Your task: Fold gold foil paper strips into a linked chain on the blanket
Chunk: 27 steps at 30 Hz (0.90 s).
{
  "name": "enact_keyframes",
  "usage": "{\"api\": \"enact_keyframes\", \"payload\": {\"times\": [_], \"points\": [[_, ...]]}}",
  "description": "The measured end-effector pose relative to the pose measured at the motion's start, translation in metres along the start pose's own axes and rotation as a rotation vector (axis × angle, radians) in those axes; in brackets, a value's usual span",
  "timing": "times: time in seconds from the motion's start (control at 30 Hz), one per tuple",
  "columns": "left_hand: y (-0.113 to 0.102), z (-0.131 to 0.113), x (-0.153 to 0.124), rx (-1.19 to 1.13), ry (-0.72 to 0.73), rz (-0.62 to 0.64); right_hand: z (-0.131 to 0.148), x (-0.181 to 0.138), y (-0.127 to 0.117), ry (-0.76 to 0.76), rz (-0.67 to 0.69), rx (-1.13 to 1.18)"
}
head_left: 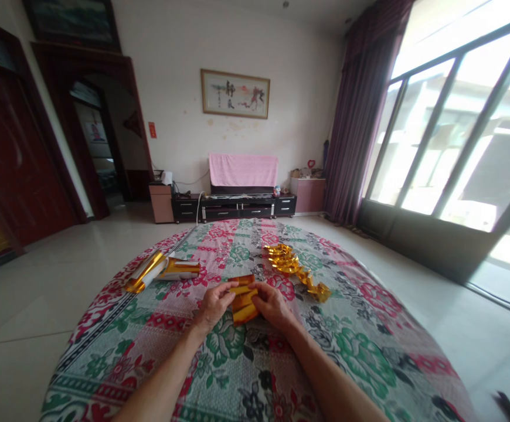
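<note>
A sheet of gold foil paper [243, 303] is partly folded just above the flowered cloth [246, 369]. My left hand [213, 305] pinches its left edge and my right hand [271, 303] pinches its right edge, fingers closed on the paper. A row of folded gold paper pieces [293, 266] lies on the cloth just beyond my right hand. To the far left of my left hand lies a curled stack of flat gold paper sheets [163, 270].
The round table stands on a pale tiled floor [30, 293]. A black TV cabinet [237, 206] with a pink cloth over it is at the far wall. Glass sliding doors [452, 152] are to the right, dark wooden doors [13, 152] to the left.
</note>
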<state>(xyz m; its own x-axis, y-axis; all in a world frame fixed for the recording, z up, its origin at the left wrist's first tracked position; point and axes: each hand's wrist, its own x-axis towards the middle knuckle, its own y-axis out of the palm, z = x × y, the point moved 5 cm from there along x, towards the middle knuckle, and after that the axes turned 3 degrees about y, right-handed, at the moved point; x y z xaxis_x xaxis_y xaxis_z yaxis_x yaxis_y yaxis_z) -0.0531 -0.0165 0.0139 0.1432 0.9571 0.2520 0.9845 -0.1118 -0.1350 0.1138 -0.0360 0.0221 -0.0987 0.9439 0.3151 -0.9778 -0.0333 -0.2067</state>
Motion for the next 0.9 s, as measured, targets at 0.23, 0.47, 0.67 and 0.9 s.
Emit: {"api": "enact_keyframes", "payload": {"times": [0.23,0.47,0.67,0.9], "points": [[0.003,0.004,0.003,-0.019,0.032,0.042,-0.006,0.001,0.0,-0.06,-0.002,-0.079],[0.001,0.0,0.006,0.06,0.107,0.012,-0.004,0.0,0.0,-0.093,-0.015,-0.123],[0.0,-0.008,0.004,0.035,0.051,-0.081,0.009,-0.003,-0.007,-0.138,-0.201,-0.301],[0.01,-0.017,-0.003,-0.229,-0.12,0.031,0.037,-0.007,-0.001,-0.328,-0.228,-0.388]]}}
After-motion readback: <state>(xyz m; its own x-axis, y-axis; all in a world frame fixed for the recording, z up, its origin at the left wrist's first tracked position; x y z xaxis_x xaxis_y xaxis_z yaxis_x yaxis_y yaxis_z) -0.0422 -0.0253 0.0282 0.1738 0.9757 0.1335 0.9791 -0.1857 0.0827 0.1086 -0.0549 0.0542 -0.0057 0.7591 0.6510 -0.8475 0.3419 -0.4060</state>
